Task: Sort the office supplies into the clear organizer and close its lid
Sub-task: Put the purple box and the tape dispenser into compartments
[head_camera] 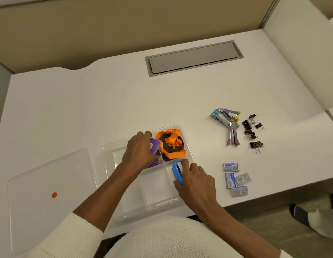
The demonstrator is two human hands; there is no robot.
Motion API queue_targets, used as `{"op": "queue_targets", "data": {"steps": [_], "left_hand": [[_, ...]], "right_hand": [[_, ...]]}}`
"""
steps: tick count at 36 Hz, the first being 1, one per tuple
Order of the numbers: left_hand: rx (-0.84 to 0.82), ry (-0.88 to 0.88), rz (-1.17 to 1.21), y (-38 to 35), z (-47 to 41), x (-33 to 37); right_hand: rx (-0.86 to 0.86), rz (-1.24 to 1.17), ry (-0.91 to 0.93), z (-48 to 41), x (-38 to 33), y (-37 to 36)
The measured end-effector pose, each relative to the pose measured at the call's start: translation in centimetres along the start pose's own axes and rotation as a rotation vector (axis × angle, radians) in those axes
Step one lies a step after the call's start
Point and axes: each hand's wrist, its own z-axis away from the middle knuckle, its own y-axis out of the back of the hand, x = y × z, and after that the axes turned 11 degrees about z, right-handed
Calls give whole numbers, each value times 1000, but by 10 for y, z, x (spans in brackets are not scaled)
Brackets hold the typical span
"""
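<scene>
Gripping a blue tape dispenser [177, 172], right hand [196, 180] fingers pinch it over the clear organizer [108, 151], front-right compartment. Left hand [138, 150] fingers close on purple items [154, 145]. Lid [50, 183] off, left on surface [87, 101]. Staplers [226, 121] well right.

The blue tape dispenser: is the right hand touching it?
Touching. The head view shows the right hand wrapped around the blue tape dispenser, with fingertips on its top and thumb at its near end.
</scene>
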Motion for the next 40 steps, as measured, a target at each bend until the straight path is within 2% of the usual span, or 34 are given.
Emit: {"op": "queue_targets", "data": {"steps": [8,13,20,26,37,40], "left_hand": [[173,167,92,-16,7,4],[249,182,73,-19,7,10],[203,222,70,-24,7,17],[180,179,46,-29,14,14],[213,80,-238,-27,18,20],[254,-14,-320,-23,25,35]], "right_hand": [[-8,48,34,-4,-5,-20],[-4,52,55,-3,-4,-25],[-6,24,53,-4,-4,-30],[14,1,73,-5,-2,-35],[52,29,105,-4,3,-29],[145,-13,82,3,15,-6]]}}
